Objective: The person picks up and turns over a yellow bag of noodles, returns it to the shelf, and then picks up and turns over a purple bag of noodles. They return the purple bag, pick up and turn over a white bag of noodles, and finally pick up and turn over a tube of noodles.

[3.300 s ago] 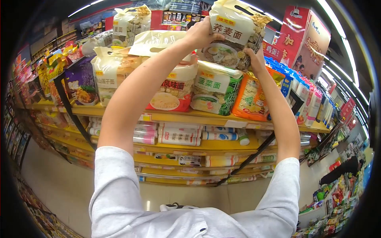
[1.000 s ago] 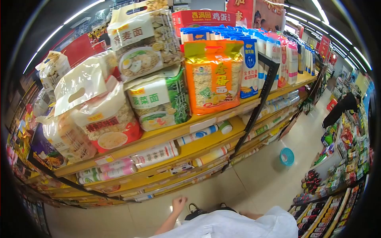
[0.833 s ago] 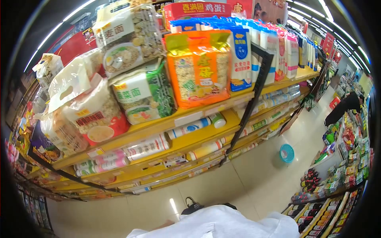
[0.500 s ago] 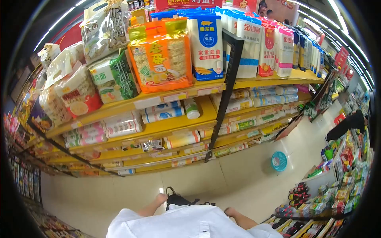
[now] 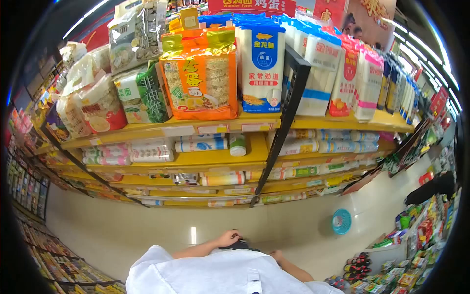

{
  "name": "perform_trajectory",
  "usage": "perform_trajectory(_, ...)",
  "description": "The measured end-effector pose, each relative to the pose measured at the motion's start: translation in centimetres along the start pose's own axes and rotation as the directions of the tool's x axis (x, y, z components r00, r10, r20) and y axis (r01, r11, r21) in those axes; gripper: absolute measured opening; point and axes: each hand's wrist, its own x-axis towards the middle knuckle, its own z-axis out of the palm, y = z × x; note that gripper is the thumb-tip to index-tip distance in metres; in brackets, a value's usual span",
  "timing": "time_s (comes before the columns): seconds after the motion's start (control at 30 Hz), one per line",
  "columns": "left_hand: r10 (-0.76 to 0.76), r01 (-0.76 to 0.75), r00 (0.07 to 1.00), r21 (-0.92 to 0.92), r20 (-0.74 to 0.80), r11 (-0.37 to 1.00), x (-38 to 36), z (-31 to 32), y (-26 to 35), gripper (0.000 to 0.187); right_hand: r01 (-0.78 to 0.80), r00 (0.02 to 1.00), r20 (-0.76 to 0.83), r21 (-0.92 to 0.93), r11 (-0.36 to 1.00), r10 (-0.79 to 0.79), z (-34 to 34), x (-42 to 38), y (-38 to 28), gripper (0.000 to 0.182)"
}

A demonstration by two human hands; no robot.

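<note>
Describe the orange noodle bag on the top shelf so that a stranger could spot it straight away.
Start at the yellow shelves and look at the top level, just left of the black upright post. The orange bag stands upright there, between a green and white bag and a white pack with a blue label. It alone is bright orange, with a shiny gold top edge.

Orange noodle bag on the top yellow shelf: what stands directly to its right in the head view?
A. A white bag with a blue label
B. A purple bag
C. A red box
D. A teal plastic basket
A: the orange noodle bag stands on the top yellow shelf, and the white bag with a blue label stands upright against its right side.
</note>
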Motion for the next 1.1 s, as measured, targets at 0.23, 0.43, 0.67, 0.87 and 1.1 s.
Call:
perform_trajectory(0.23,-0.117,0.121,0.993,0.145,-0.036,0.982,7.0,-1.4,-7.9,0.026,0.531,0.843,-0.018,-0.14,0.836,-0.538,-23.2,-0.8,-23.8,0.023)
perform_trajectory(0.43,-0.432,0.492,0.858,0.204,-0.28,0.846,6.7,-1.6,-13.6,0.03,0.931,0.155,0.026,-0.339,0.137,-0.988,-44.1,-15.7,-50.1,0.003)
perform_trajectory(0.67,-0.64,0.617,0.738,-0.169,-0.215,0.769,-2.2,1.5,-15.3,0.024,0.268,-0.277,-0.035,-0.962,-0.043,-0.96,-55.2,-9.7,-65.1,0.037)
perform_trajectory(0.87,-0.788,0.762,0.547,-0.222,-0.284,0.609,-7.0,5.0,-15.6,0.024,0.112,-0.076,-0.041,-0.993,0.032,-0.996,-55.8,-7.2,-67.1,0.071)
perform_trajectory(1.1,-0.71,0.669,0.531,-0.286,-0.462,0.687,-6.8,7.3,-15.1,0.025,0.194,-0.02,-0.065,-0.979,0.06,-0.998,-55.9,-6.9,-67.2,0.074)
